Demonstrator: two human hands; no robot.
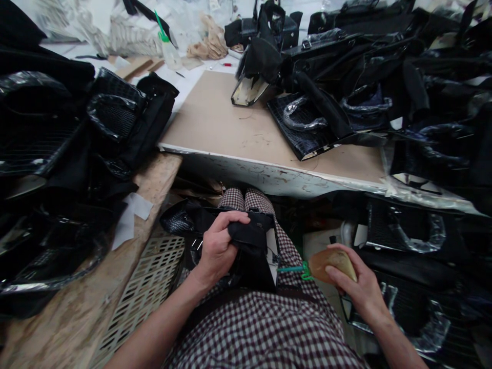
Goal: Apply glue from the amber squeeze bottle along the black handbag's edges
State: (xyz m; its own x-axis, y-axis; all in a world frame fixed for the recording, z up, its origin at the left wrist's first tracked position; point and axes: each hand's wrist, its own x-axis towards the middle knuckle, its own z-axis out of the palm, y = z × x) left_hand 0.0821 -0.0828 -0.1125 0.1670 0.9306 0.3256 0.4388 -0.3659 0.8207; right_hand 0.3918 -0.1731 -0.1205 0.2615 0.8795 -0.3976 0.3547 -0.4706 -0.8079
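Observation:
A black bag (249, 266) lies across my lap on a checked apron (253, 328). My left hand (221, 246) is closed around a fold of its black fabric. On the right, my right hand (355, 277) grips a glue bottle (326, 264) holding amber liquid, tilted sideways. The bottle's green nozzle points left, its tip at the pale open edge of the bag. Whether the tip touches that edge I cannot tell.
A brown board (215, 113) covers the worktable ahead, with a black handbag (303, 120) on it. More black bags crowd both sides. Another bottle (169, 51) with a green nozzle stands at the back left. A perforated crate (149, 277) is beside my left forearm.

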